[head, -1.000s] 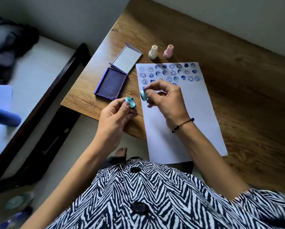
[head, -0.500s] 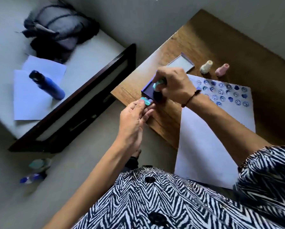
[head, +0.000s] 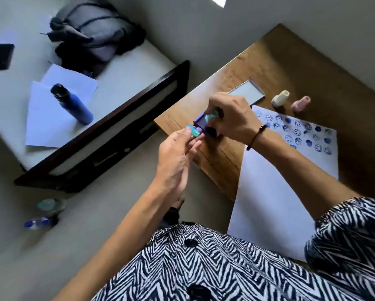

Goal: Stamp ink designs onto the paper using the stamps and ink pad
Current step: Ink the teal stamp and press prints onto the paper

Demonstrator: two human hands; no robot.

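Note:
My right hand (head: 230,118) grips a teal stamp (head: 212,115) and holds it down on the purple ink pad (head: 200,123) near the table's left corner. The pad's open lid (head: 247,93) lies behind it. My left hand (head: 175,157) pinches a teal stamp cap (head: 193,130) just off the pad's near edge. The white paper (head: 275,192) lies to the right, its far end covered with several blue smiley and blot prints. A white stamp (head: 280,98) and a pink stamp (head: 300,104) lie beyond the paper.
The wooden table (head: 312,68) ends just left of the pad. Left of it stands a dark-framed bed (head: 108,131) with white sheets of paper, a blue bottle (head: 73,104), a bag and a phone. Two bottles (head: 45,213) lie on the floor.
My right hand carried the teal stamp from the paper left to the ink pad and now presses it there. My left hand followed with the cap. The view swung left.

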